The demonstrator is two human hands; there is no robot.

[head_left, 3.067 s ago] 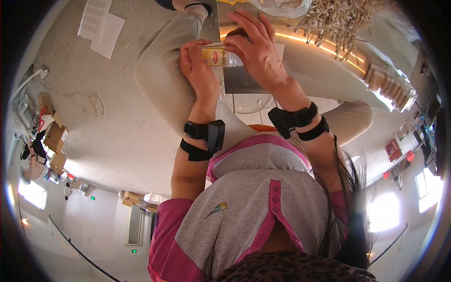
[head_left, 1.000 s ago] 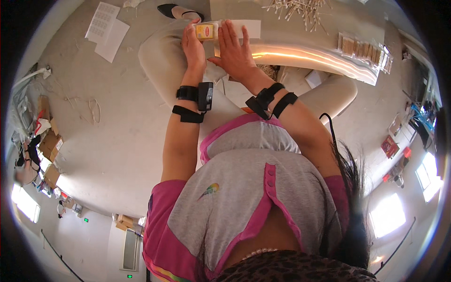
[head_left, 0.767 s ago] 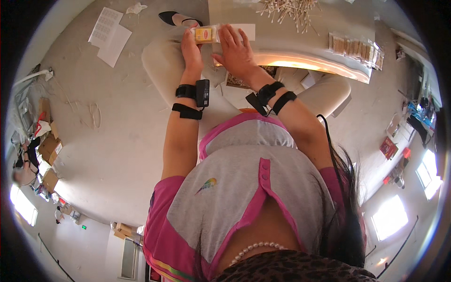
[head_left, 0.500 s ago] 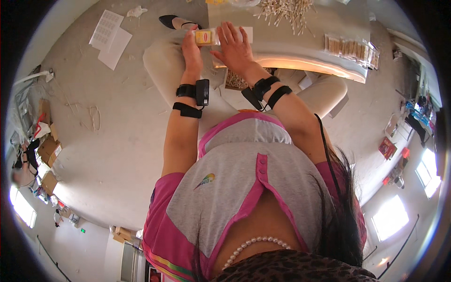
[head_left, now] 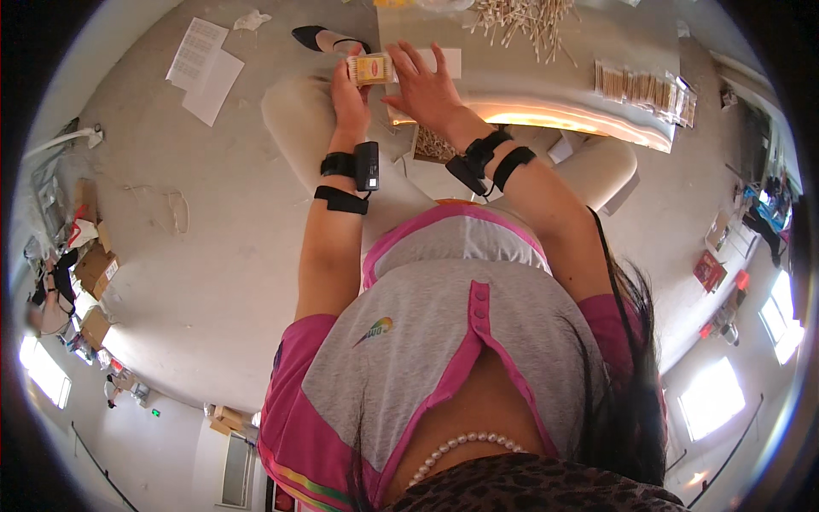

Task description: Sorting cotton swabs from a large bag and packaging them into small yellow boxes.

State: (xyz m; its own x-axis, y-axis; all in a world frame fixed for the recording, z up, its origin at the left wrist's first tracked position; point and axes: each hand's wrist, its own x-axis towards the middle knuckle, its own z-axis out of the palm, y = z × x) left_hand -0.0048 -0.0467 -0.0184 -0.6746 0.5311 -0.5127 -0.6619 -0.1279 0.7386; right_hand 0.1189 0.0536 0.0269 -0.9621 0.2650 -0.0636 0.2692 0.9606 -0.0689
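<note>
My left hand (head_left: 348,104) is closed around a small clear packet of cotton swabs (head_left: 372,69) with a yellow label, held at the near left edge of the table. At the packet's right end is my right hand (head_left: 426,92), its fingers stretched out and spread. Its index finger and thumb lie close to the packet's clear end; whether they touch it I cannot tell. Part of a white card or paper (head_left: 450,63) shows behind the right fingers. Black straps with small boxes sit on both my forearms.
A heap of loose cotton swabs (head_left: 529,24) lies at the table's far side. A row of filled swab packets (head_left: 640,90) is on the right of the table (head_left: 512,81). Below the table edge, a box of swabs (head_left: 431,145) shows partly. White sheets (head_left: 209,90) lie on the floor at left.
My right fingers have spread and shifted slightly at the packet's right end. My left hand still holds the packet in nearly the same place. The whole view has shifted slightly.
</note>
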